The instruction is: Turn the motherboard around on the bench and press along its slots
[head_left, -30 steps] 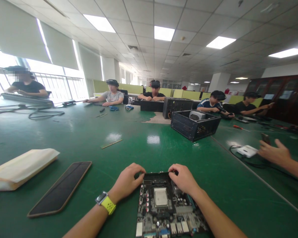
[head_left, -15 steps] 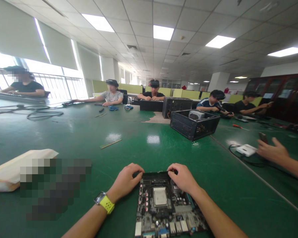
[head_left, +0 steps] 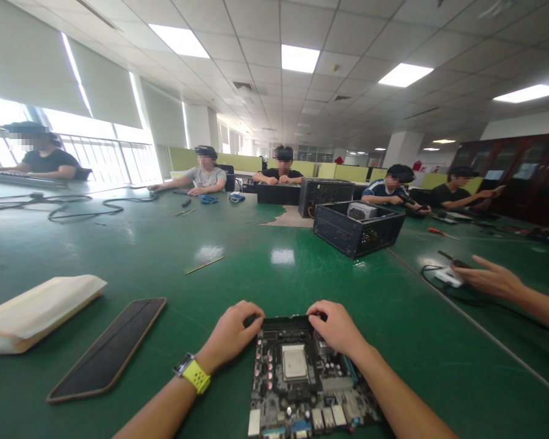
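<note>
A motherboard (head_left: 297,390) lies flat on the table in front of me, its square silver processor (head_left: 295,363) facing up. Black memory slots (head_left: 286,324) run along its far edge. My left hand (head_left: 235,334) is closed at the left end of these slots, thumb and fingers together, a yellow-banded watch on its wrist. At their right end, my right hand (head_left: 336,329) pinches in the same way. Whether a memory stick sits between the fingertips is hard to make out.
A smartphone (head_left: 107,350) and a paper packet (head_left: 41,311) lie left. Beyond are a thin strip (head_left: 204,264) and an open computer case (head_left: 357,228). At right, a co-worker's hand (head_left: 494,277) is near a white box (head_left: 447,276) with a cable. Several people sit around the table.
My hands and the motherboard stay in place. At right, the co-worker's hand has shifted left with a dark object. A seated person in grey has drawn an arm inward.
</note>
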Demonstrator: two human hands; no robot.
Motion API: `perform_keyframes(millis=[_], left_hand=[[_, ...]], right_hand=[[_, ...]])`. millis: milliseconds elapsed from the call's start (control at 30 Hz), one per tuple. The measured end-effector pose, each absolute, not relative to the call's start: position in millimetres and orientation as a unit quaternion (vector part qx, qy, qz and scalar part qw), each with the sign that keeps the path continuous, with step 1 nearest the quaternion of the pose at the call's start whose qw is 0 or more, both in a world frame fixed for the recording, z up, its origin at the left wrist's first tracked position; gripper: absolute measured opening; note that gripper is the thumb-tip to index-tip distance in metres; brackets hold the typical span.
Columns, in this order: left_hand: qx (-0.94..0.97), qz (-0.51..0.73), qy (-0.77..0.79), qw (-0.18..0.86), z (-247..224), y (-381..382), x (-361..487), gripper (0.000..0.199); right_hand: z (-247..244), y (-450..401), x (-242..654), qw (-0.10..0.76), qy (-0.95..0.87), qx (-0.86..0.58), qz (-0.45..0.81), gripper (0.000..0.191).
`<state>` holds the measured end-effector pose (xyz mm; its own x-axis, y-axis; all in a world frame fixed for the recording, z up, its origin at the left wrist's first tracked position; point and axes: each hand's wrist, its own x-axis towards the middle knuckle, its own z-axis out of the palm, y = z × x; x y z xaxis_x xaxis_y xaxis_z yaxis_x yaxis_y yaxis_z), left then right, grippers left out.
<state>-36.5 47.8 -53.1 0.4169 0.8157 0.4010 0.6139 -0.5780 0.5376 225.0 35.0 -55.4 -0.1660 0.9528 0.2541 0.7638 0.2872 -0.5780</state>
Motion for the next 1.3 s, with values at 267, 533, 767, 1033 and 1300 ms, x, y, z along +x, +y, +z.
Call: perform_keyframes(millis=[267, 533, 767, 1033, 1300], left_hand=[[0.817, 0.335, 0.438, 0.169, -51.8, 49.0, -38.1, 0.020], [0.826, 0.330, 0.426, 0.166, -53.2, 49.1, -37.8, 0.016], [0.829, 0.334, 0.416, 0.166, -50.8, 48.0, -37.6, 0.014], [0.827, 0.332, 0.424, 0.161, -52.8, 48.2, -36.8, 0.013], [0.821, 0.336, 0.431, 0.166, -55.6, 48.1, -37.3, 0.012]], right_hand=[[-55.8, 35.2, 224.6, 0.290, -0.744, -0.580, 0.162, 0.020], [-55.3, 34.8, 224.7, 0.294, -0.745, -0.576, 0.163, 0.019], [-55.3, 34.4, 224.9, 0.296, -0.744, -0.578, 0.160, 0.019], [-56.7, 35.1, 225.3, 0.310, -0.743, -0.571, 0.161, 0.019], [-58.5, 36.6, 225.4, 0.316, -0.744, -0.568, 0.155, 0.018]])
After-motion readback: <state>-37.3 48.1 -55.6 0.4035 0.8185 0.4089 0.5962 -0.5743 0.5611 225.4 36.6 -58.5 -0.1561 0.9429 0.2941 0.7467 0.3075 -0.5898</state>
